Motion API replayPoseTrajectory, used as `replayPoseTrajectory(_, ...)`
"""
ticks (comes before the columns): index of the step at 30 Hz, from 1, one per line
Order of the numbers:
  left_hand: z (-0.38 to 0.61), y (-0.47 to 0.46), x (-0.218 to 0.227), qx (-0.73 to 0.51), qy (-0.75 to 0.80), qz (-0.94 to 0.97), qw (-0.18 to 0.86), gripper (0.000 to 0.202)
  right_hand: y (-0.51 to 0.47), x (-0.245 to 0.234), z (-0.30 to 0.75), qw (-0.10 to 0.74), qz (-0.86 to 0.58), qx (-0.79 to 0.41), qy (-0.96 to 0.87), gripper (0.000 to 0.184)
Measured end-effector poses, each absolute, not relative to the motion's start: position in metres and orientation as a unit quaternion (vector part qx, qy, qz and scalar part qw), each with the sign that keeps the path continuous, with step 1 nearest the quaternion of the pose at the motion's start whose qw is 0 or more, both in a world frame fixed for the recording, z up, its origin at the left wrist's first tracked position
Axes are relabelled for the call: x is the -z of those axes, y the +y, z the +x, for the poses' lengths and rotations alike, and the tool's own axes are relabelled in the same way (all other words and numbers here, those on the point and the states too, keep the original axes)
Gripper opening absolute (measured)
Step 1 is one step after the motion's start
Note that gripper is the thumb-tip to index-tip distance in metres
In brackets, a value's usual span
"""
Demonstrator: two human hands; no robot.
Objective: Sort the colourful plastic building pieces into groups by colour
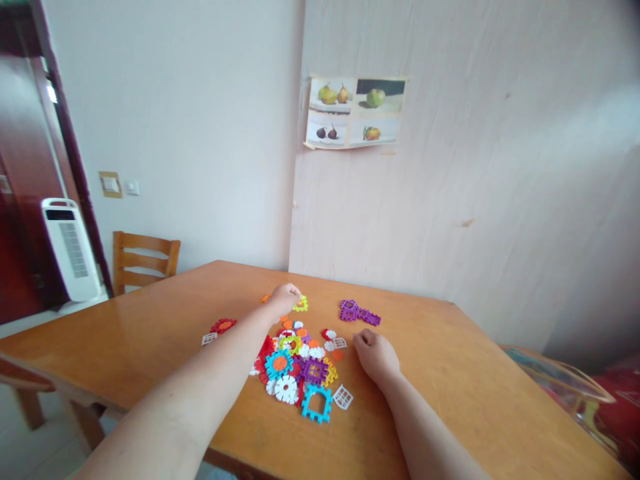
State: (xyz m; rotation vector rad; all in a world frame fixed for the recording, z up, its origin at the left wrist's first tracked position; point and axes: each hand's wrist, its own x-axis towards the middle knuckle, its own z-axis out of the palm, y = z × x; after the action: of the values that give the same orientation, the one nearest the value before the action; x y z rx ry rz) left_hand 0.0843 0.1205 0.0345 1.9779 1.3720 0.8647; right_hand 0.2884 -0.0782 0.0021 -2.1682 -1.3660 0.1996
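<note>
My left hand reaches over the far side of a heap of plastic building pieces. Its fingers are pinched together at the edge of a yellow-green square frame piece. My right hand rests on the table as a loose fist, right of the heap, with nothing showing in it. Nearby lie a white window-shaped piece and joined purple frame pieces. Within the heap are a blue frame with an orange disc, a purple frame and white notched discs. An empty blue frame lies at the near side.
Another white window piece lies beside the blue frame. On the left are a red piece and a white lattice piece; an orange piece is partly hidden. The wooden table meets the wall; a chair stands left.
</note>
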Motion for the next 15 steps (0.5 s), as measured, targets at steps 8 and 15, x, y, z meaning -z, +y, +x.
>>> replayPoseTrajectory(8,0.019,0.147,-0.041,-0.386,0.619,0.631,0.263,0.007,-0.077,0.002,0.291,0.282,-0.809,-0.063,-0.512,0.037)
replayPoseTrajectory(15,-0.022,0.154,-0.036,-0.384,0.659,0.600,0.239,0.016,-0.076,0.002,0.292,0.281,-0.808,-0.075,-0.513,0.034)
